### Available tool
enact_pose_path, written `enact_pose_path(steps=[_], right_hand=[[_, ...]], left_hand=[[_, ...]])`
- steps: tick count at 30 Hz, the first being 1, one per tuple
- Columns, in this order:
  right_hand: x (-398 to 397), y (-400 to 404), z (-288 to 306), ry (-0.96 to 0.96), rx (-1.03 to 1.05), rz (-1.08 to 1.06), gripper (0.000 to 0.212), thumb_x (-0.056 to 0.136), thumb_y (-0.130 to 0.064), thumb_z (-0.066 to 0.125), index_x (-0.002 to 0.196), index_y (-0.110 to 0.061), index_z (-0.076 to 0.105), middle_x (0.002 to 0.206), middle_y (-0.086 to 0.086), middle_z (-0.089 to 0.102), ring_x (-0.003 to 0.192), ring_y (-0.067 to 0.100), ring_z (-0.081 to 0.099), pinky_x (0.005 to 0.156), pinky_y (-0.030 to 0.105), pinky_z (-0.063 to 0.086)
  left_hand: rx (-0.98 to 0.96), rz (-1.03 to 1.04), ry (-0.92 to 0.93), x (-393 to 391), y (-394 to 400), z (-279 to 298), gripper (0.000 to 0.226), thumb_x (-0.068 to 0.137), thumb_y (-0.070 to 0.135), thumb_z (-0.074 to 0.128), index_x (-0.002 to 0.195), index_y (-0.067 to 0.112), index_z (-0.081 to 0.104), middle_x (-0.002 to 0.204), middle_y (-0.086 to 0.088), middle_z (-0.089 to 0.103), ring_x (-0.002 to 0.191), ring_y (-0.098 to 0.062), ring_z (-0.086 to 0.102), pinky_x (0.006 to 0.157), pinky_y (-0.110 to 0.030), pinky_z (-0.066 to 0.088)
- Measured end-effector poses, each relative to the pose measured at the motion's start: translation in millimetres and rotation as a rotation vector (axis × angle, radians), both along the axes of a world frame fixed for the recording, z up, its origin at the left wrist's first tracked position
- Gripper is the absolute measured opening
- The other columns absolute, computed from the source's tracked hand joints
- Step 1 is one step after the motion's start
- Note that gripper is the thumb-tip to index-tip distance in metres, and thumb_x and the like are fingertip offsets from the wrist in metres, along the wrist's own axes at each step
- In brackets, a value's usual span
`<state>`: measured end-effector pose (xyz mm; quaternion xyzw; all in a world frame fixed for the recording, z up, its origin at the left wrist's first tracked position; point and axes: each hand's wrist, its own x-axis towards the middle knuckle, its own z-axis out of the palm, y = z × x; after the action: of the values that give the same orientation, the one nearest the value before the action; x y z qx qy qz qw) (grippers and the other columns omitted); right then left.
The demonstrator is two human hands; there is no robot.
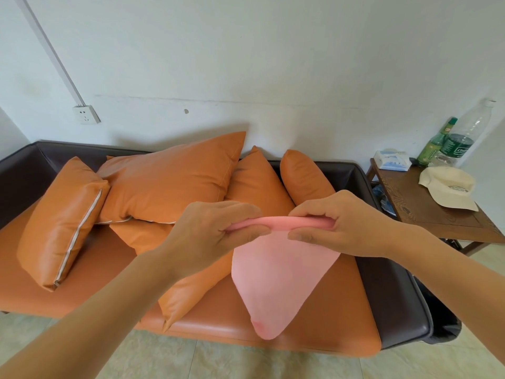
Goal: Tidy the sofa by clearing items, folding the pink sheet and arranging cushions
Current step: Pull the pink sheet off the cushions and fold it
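Folding is under way: left hand [218, 228] and right hand [344, 222] pinch the pink sheet [281, 277] along its top fold, fingers closed, above the sofa [369, 318]. Next, probably another fold, then straightening the cushions [169, 181]. Sheet's far side is hidden.

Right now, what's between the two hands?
Head view: only the pink sheet. Its folded top edge spans from left hand to right hand, both pinching it.

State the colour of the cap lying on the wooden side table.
Cream, or off-white; the cap shows best in the head view, the only one given.
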<state>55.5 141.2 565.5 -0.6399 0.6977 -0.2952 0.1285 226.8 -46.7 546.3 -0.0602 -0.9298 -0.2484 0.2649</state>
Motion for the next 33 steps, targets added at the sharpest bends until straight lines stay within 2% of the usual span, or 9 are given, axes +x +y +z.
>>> enact_pose_path(steps=[4,8,11,14,18,23,25,28,33], right_hand=[[0,-1,0,0.079,-0.063,0.012,0.034,0.089,-0.047,0.056,0.106,-0.021,0.069,0.087,-0.016,0.067,0.075,0.005,0.062,0.062,0.026,0.048],[0,-4,-3,0.193,-0.141,0.008,0.032,0.09,-0.044,0.056,0.103,-0.018,0.069,0.086,-0.016,0.064,0.073,0.005,0.058,0.062,0.027,0.047],[-1,-5,-3,0.266,-0.188,-0.003,0.032,0.09,-0.043,0.055,0.104,-0.017,0.069,0.087,-0.013,0.065,0.07,0.008,0.058,0.059,0.03,0.047],[0,-5,-3,0.28,-0.209,0.001,0.031,0.089,-0.042,0.056,0.108,-0.019,0.067,0.091,-0.015,0.065,0.074,0.005,0.058,0.062,0.024,0.046],[1,-4,-3,0.181,-0.139,-0.014,0.044,0.085,-0.054,0.058,0.119,-0.028,0.062,0.102,-0.018,0.064,0.089,0.001,0.059,0.075,0.022,0.047],[1,-8,-8,0.224,-0.255,0.003,0.034,0.093,-0.039,0.055,0.116,-0.017,0.066,0.098,-0.009,0.066,0.079,0.01,0.062,0.063,0.032,0.051],[1,-9,-10,0.229,-0.325,0.008,0.03,0.093,-0.033,0.057,0.113,-0.013,0.069,0.097,-0.006,0.067,0.079,0.014,0.065,0.06,0.036,0.053],[1,-11,-13,0.277,-0.402,0.019,0.028,0.094,-0.029,0.057,0.111,-0.011,0.07,0.097,-0.003,0.068,0.082,0.012,0.065,0.058,0.036,0.054],[-1,-13,-13,0.302,-0.353,0.014,0.031,0.093,-0.034,0.059,0.113,-0.013,0.069,0.103,-0.005,0.068,0.09,0.009,0.064,0.064,0.034,0.055]], left_hand=[[-0.073,-0.01,0.022,0,-1,1,0.023,0.092,0.048,0.056,0.1,0.027,0.062,0.087,0.01,0.056,0.065,-0.014,0.053,0.048,-0.04,0.044],[-0.157,0.03,0.044,-2,-1,3,0.023,0.09,0.046,0.059,0.098,0.025,0.064,0.111,0.008,0.056,0.087,-0.014,0.058,0.055,-0.038,0.049],[-0.104,-0.017,-0.008,-2,-1,1,0.024,0.091,0.043,0.057,0.1,0.021,0.061,0.095,0.007,0.064,0.082,-0.015,0.059,0.066,-0.038,0.049],[-0.06,0.006,-0.037,-1,-1,-3,0.022,0.09,0.045,0.054,0.101,0.027,0.052,0.079,0.01,0.062,0.066,-0.012,0.054,0.056,-0.037,0.046],[-0.01,-0.023,0.011,0,-2,-7,0.018,0.091,0.034,0.059,0.104,0.025,0.052,0.081,0.01,0.061,0.063,-0.015,0.054,0.053,-0.038,0.046],[-0.015,0.004,0.041,-2,-2,-8,0.026,0.086,0.016,0.066,0.108,0.026,0.055,0.094,0.012,0.061,0.076,-0.013,0.057,0.059,-0.037,0.048],[-0.011,0.007,0.008,-3,-2,-6,0.029,0.086,0.021,0.067,0.112,0.027,0.057,0.099,0.015,0.061,0.08,-0.007,0.057,0.06,-0.035,0.049],[-0.016,0.019,-0.02,-2,-1,-3,0.031,0.09,0.041,0.06,0.117,0.028,0.06,0.1,0.018,0.065,0.075,0.004,0.056,0.057,-0.03,0.05],[-0.091,0.002,0.018,-4,-2,-6,0.026,0.097,0.037,0.051,0.115,0.024,0.064,0.088,0.012,0.068,0.07,-0.009,0.061,0.052,-0.037,0.048]])
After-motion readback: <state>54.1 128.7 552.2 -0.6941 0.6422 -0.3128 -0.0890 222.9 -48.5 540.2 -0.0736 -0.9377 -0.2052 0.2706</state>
